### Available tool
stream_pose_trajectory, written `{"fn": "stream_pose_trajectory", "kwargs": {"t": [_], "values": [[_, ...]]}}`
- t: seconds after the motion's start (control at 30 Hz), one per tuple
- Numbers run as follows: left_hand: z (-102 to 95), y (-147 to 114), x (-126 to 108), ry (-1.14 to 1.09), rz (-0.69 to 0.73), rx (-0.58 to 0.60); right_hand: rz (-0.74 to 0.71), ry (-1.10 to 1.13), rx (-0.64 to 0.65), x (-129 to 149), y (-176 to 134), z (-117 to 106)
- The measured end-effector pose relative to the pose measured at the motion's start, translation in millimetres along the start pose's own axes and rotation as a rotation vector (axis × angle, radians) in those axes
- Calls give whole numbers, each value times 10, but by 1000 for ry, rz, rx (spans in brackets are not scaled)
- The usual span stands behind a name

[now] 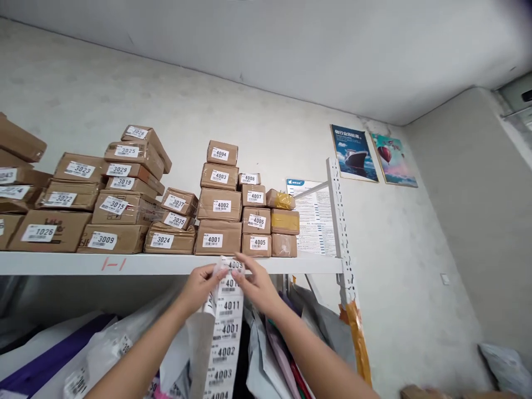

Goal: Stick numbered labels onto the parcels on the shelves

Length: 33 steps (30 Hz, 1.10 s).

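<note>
A long strip of white number labels hangs down from between my hands, its printed numbers facing me. My left hand pinches the strip's left edge near the top, by the 4009 label. At the right edge, the thumb and fingers of my right hand grip the same top end. Both hands are just in front of the white shelf edge. Above them stand stacked cardboard boxes with labels, among them box 4001 and box 4005. A box with a bare front is to their right.
More labelled boxes fill the shelf to the left. Plastic mailing bags crowd the level below. A perforated rack post, partly wrapped in orange tape, stands at the right. Posters hang on the wall. Parcels lie low at the right.
</note>
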<state>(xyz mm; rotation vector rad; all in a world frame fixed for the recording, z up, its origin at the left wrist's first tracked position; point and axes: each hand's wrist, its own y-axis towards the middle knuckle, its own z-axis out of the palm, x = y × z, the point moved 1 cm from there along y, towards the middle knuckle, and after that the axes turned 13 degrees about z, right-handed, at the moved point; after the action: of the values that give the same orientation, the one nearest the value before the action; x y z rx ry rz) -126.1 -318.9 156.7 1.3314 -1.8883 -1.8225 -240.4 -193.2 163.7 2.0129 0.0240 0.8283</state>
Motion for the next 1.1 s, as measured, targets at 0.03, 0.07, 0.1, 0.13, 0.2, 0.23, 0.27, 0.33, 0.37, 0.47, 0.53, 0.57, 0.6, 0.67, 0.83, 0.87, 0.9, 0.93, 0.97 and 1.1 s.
{"fn": "stream_pose_trajectory", "kwargs": {"t": [0.03, 0.07, 0.1, 0.13, 0.2, 0.23, 0.27, 0.33, 0.37, 0.47, 0.53, 0.57, 0.6, 0.67, 0.83, 0.87, 0.9, 0.93, 0.97, 1.1], "values": [[91, -46, -43, -18, 24, 27, 34, 80, -22, -39, -101, 38], [180, -89, -82, -19, 52, 46, 70, 154, -45, -72, -179, 52], [263, -127, -113, -16, 71, 54, 108, 226, -60, -101, -241, 44], [338, -160, -135, -21, 72, 49, 148, 297, -61, -126, -294, 22], [457, -212, -155, -60, 17, 7, 231, 441, -37, -167, -398, -50], [505, -236, -155, -90, -22, -13, 270, 513, -21, -188, -455, -93], [549, -261, -151, -118, -59, -19, 311, 578, -7, -212, -514, -135], [639, -318, -140, -135, -89, 9, 377, 666, -11, -271, -630, -217], [690, -347, -134, -129, -84, 28, 388, 678, -32, -303, -680, -255], [874, -395, -117, -115, -81, 10, 324, 586, -152, -385, -763, -358], [999, -361, -123, -35, -61, -45, 225, 451, -262, -393, -757, -422], [1052, -330, -137, 36, -44, -79, 167, 363, -321, -376, -746, -454], [1094, -299, -161, 118, -25, -116, 115, 279, -376, -348, -737, -484], [1148, -270, -225, 262, -22, -201, 67, 147, -445, -279, -740, -539], [1259, -490, -337, 294, -189, -166, 189, 106, -335, -319, -919, -634], [1300, -561, -355, 186, -190, -118, 161, 113, -316, -360, -991, -656], [1347, -634, -379, 104, -192, -60, 146, 150, -297, -401, -1078, -681], [1394, -710, -410, 103, -204, -18, 146, 188, -265, -432, -1177, -707], [1441, -786, -446, 142, -204, 7, 162, 218, -227, -452, -1288, -734], [1641, -1076, -563, 328, -148, 60, 245, 256, -150, -482, -1768, -822]]}}
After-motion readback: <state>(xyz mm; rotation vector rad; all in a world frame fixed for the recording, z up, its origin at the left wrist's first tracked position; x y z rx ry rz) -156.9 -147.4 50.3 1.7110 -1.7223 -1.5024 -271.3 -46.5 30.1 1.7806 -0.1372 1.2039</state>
